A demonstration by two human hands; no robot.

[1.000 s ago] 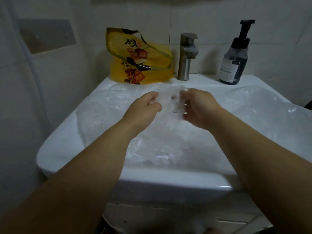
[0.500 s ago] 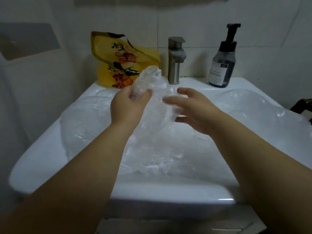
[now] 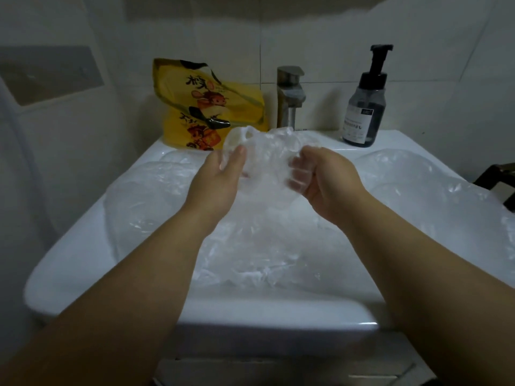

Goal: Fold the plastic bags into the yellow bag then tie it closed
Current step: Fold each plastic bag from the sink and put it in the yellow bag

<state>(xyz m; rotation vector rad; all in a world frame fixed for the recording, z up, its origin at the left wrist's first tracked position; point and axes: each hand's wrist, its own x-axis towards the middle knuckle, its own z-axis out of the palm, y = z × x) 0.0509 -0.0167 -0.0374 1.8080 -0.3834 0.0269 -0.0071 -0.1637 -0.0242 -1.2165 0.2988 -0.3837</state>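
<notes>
A crumpled clear plastic bag [image 3: 267,157] hangs between my hands above the white sink [image 3: 83,263]. My left hand [image 3: 220,179] pinches its left edge with thumb and fingers. My right hand [image 3: 320,179] grips its right side, the fingers curled inside the film. More clear plastic bags [image 3: 156,196] lie spread over the basin, left and right. The yellow bag [image 3: 206,107] with cartoon print stands upright at the back left of the sink, against the wall, apart from both hands.
A metal tap [image 3: 289,96] stands at the back centre. A dark pump bottle [image 3: 366,107] stands at the back right corner. Tiled walls close in behind and on the left. A dark object [image 3: 498,179] shows at the right edge.
The clear bag has been drawn out wider between my hands. My right hand, open beside it half a second ago, now grips its right side. The view has shifted slightly.
</notes>
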